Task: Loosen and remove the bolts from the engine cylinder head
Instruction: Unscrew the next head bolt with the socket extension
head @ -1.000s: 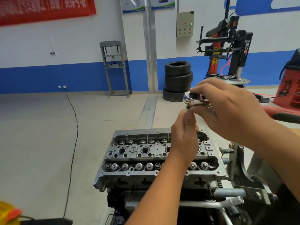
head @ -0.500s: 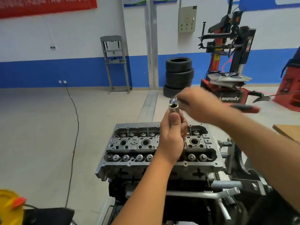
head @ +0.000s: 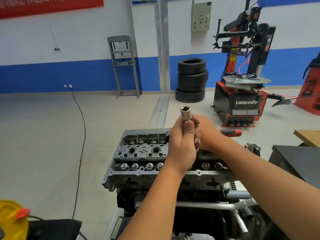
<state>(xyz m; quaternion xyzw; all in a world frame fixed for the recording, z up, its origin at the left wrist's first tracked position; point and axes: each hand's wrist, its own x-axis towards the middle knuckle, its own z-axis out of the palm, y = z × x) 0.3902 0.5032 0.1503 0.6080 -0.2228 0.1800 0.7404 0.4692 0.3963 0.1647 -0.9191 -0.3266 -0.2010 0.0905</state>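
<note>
Workshop bay with a pale tiled floor and a white wall banded in blue. The engine cylinder head (head: 166, 158) sits face-up on a stand directly below both hands, its long axis running left to right across the view; valve gear and spark-plug wells show on the part left of the grips, while the middle is hidden behind the hands. No bolt can be told apart with certainty at this size. The left hand (head: 181, 146) makes a closed grip around the lower part of a chrome socket (head: 185, 113), thumb pressed up its side; the socket stands upright above the grip, open hex end facing up and away from the head. The right hand (head: 207, 134), just beside and touching the left, is curled around a ratchet whose red handle (head: 230, 132) projects to the right of the grip; the drive end is hidden between the hands, so whether it meets the socket cannot be told. Judgement: tool assembly is in hand, and the socket must turn open-end-down before reaching the head beneath. Beyond the grips stand stacked tyres (head: 191, 80), a tyre changer (head: 242, 84) and a grey press frame (head: 123, 66).
</note>
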